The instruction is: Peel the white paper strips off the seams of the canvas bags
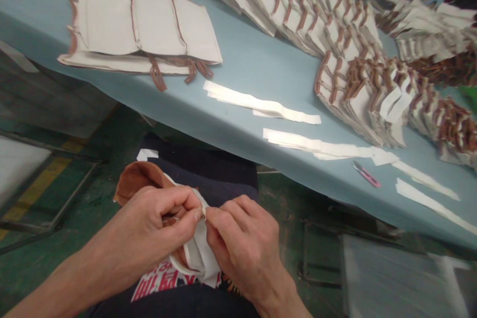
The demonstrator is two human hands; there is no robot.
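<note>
Over my lap lies a brown and cream fabric piece (139,177), partly hidden behind my hands. My left hand (164,223) is closed, thumb and forefinger pinching a cream edge of the piece. Close against it, my right hand (244,238) is closed too, its fingertips pinching the same small spot of the edge. What exactly sits between the fingertips is too small to make out. A white strip (147,154) rests on the dark cloth over my knee.
The blue-covered table (238,69) runs across in front of me. On it are a stitched cream panel set (108,20), white strips (261,103), pink-handled thread snips (365,175) and long rows of cream pieces with brown edging (298,10). Metal frames (52,223) stand below.
</note>
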